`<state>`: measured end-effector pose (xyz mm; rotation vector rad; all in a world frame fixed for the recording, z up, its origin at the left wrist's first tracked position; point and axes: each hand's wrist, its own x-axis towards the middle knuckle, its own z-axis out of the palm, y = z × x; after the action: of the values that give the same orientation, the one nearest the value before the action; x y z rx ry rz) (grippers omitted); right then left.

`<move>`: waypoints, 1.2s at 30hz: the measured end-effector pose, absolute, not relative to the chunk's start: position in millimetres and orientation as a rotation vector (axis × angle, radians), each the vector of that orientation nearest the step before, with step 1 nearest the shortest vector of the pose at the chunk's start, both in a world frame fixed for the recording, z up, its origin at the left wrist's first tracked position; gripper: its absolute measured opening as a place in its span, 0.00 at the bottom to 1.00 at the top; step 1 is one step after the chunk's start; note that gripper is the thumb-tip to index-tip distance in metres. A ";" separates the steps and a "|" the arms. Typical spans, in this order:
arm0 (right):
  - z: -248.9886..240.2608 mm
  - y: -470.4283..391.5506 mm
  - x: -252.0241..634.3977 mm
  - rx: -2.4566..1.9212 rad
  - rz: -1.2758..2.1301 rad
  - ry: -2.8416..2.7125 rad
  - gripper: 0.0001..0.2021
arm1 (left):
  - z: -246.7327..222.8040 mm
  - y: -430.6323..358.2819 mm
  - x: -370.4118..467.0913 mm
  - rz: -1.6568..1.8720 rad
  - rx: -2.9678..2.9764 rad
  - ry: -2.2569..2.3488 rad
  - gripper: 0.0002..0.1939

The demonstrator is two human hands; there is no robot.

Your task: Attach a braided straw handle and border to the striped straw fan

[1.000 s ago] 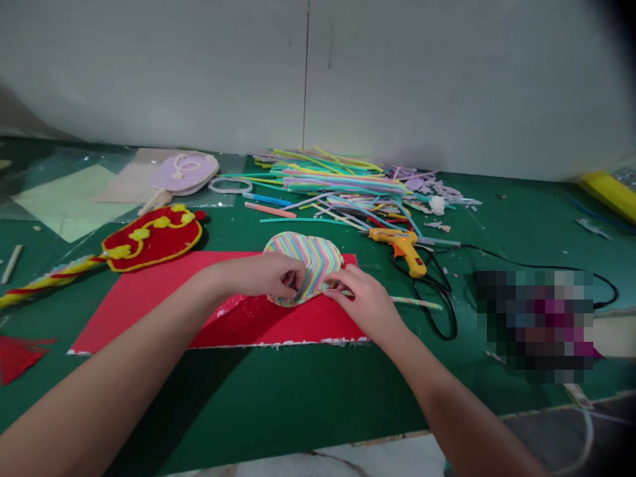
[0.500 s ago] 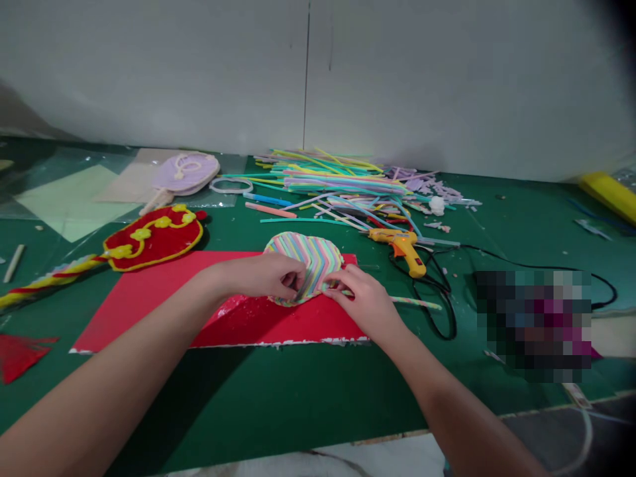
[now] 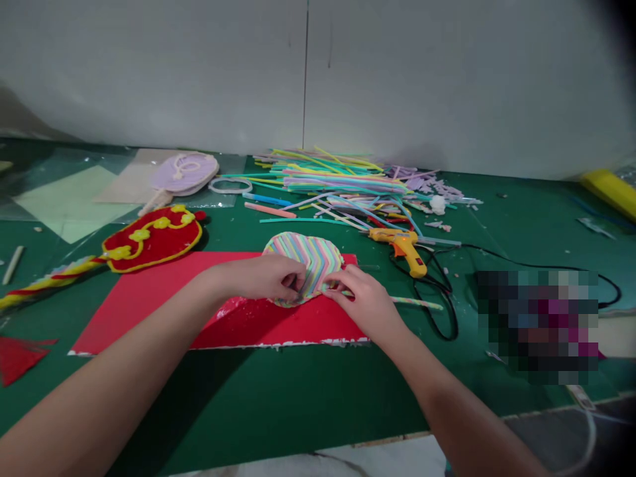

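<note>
In the head view, almost nothing is different from a moment ago: both hands and the things on the table look the same, and the picture has only tipped a tiny bit. The gray wall point(image 3: 199, 79) stands behind the green table point(image 3: 308, 391). The table's near edge runs along the bottom, and there is open green room between it and the red board point(image 3: 278, 324). The board has a ragged white front edge, and the left arm goes over it.

The stripy round piece point(image 3: 322, 255) lies on the board's back part and pokes past its back edge. The left hand point(image 3: 273, 275) has curled fingers on its left side; I cannot tell if they pinch it. The right hand point(image 3: 365, 298) is closed, pinching the thin stripy cord point(image 3: 417, 303) at the piece's lower right edge. The cord sticks out to the right and meets the black wire point(image 3: 450, 328).

A big heap of fuzzy sticks point(image 3: 342, 182) blocks the back. The red fan point(image 3: 154, 242) is left of the stripy piece, with the purple fan point(image 3: 183, 173) behind it. The yellow glue gun point(image 3: 407, 252) sits behind the right hand, to the right. Blurry blocks hide something farther right.
</note>
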<state>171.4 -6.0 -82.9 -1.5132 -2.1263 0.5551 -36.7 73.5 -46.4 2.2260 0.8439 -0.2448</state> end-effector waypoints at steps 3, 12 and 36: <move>-82.6 -6.1 171.7 -1.513 0.541 -2.129 0.06 | -46.3 73.9 -37.0 -0.250 2.223 0.843 0.03; -82.8 -6.0 171.9 -1.509 0.571 -2.111 0.06 | -52.0 69.3 -27.8 -0.207 2.356 0.947 0.08; -81.8 -6.8 171.2 -1.522 0.570 -2.110 0.05 | -50.2 66.5 -27.1 -0.189 2.411 0.955 0.05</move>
<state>171.2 -6.8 -81.8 -1.5221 -2.1101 0.5695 -27.1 66.5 -50.2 2.4114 0.9547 -0.1889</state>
